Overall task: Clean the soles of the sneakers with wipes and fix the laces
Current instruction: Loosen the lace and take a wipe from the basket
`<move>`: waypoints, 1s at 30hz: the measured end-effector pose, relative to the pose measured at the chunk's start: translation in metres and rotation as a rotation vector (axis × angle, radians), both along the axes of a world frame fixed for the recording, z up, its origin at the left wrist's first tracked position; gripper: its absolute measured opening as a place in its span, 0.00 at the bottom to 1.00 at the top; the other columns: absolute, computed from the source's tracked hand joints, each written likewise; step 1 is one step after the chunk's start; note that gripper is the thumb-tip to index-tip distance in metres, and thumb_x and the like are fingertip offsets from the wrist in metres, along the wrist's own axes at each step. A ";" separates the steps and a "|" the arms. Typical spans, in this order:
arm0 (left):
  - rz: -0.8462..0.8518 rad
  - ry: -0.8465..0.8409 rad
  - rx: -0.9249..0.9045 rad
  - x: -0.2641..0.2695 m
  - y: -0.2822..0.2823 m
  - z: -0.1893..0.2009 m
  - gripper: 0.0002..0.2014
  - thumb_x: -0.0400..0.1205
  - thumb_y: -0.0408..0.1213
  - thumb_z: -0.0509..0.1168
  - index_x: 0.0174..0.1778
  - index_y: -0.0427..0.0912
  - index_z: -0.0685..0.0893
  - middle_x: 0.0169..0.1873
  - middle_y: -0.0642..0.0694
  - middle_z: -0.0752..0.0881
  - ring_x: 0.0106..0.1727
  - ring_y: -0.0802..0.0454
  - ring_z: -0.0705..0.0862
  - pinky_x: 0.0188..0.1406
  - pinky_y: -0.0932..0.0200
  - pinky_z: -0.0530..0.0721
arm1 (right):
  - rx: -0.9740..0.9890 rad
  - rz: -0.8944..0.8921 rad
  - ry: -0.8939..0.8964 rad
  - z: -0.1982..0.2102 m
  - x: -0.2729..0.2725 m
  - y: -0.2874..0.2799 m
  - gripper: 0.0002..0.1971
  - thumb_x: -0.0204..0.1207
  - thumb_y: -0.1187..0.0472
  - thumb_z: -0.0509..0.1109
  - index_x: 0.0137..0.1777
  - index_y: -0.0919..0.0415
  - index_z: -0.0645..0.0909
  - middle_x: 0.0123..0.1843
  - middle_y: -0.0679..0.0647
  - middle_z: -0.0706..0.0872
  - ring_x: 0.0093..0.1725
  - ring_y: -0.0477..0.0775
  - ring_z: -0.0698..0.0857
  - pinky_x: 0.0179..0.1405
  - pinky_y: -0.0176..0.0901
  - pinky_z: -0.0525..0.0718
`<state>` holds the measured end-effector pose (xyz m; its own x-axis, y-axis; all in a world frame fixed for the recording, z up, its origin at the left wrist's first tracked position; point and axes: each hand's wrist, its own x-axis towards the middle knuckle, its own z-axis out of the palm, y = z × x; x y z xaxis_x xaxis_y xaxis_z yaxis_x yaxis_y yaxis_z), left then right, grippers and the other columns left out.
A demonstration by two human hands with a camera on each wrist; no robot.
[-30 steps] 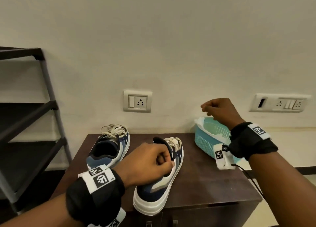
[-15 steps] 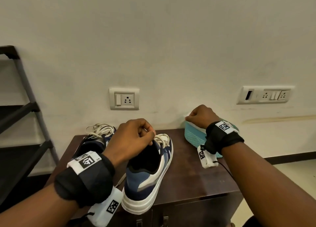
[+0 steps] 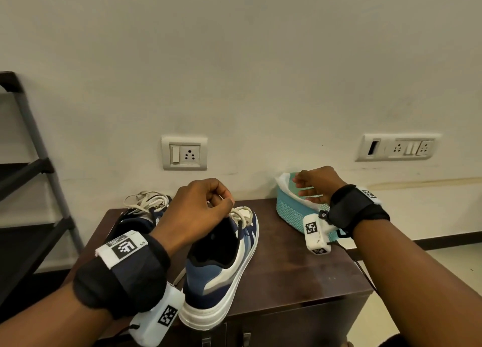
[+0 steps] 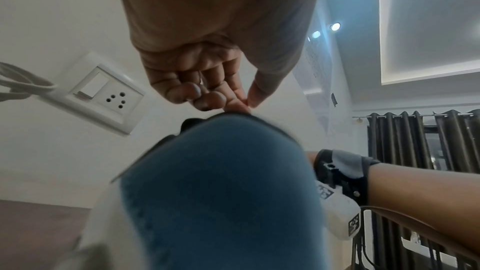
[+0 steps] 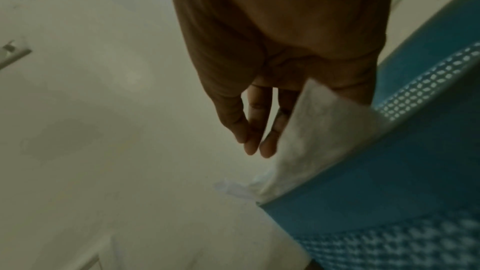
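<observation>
The near blue and white sneaker stands on the dark table, its heel toward me. My left hand hovers over its opening, thumb and forefinger pinching the top of the tongue by the white laces. In the left wrist view the same hand pinches just above the sneaker's blue heel. The second sneaker sits behind at the left, laces loose. My right hand is over the teal basket, fingers straight, beside a white wipe that lies on the basket's rim.
A black shelf rack stands left of the table. The wall just behind carries a socket and a switch panel. A cable runs from my right wrist camera over the table's right edge.
My right hand has dropped from above the basket down onto it and gone from a fist to straight fingers. My left hand has risen a little, still pinching the near sneaker's tongue.
</observation>
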<state>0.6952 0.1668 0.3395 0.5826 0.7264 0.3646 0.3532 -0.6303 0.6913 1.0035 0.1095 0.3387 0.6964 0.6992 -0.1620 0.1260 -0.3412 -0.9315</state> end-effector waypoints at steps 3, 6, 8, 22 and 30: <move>-0.044 -0.041 -0.021 0.006 -0.008 0.012 0.03 0.80 0.41 0.72 0.40 0.52 0.89 0.33 0.57 0.91 0.37 0.60 0.89 0.46 0.57 0.88 | 0.002 0.019 -0.222 -0.004 -0.001 0.006 0.17 0.74 0.50 0.79 0.41 0.66 0.88 0.42 0.61 0.89 0.38 0.57 0.85 0.39 0.48 0.83; -0.083 -0.106 -0.051 0.016 -0.016 0.030 0.04 0.81 0.38 0.72 0.41 0.49 0.89 0.34 0.54 0.93 0.35 0.58 0.89 0.43 0.55 0.88 | -0.079 0.050 -0.483 -0.007 -0.010 0.015 0.25 0.66 0.39 0.82 0.30 0.62 0.82 0.30 0.61 0.84 0.32 0.56 0.82 0.35 0.44 0.79; -0.094 -0.118 -0.061 0.025 -0.019 0.043 0.04 0.82 0.38 0.71 0.42 0.49 0.89 0.35 0.53 0.93 0.32 0.60 0.87 0.34 0.60 0.86 | -0.099 0.072 -0.550 -0.008 -0.013 0.019 0.23 0.66 0.41 0.82 0.29 0.59 0.80 0.29 0.65 0.80 0.31 0.57 0.80 0.33 0.43 0.74; -0.078 0.014 -0.735 0.149 -0.013 0.066 0.17 0.87 0.33 0.65 0.69 0.28 0.76 0.55 0.33 0.85 0.40 0.39 0.88 0.38 0.48 0.93 | 0.123 0.023 0.026 0.005 0.009 -0.018 0.09 0.75 0.59 0.79 0.41 0.64 0.85 0.37 0.58 0.86 0.34 0.57 0.83 0.33 0.41 0.82; -0.077 -0.028 -0.792 0.203 -0.013 0.038 0.14 0.87 0.38 0.69 0.59 0.29 0.81 0.48 0.35 0.87 0.40 0.39 0.88 0.43 0.47 0.92 | 0.178 0.169 0.213 0.005 0.016 -0.034 0.06 0.80 0.59 0.73 0.45 0.61 0.87 0.43 0.57 0.91 0.43 0.59 0.87 0.50 0.52 0.86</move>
<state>0.8978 0.1540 0.3773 0.6403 0.7333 -0.2285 0.3047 0.0305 0.9520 1.0199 0.0753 0.3437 0.5318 0.8324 -0.1559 -0.0370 -0.1611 -0.9862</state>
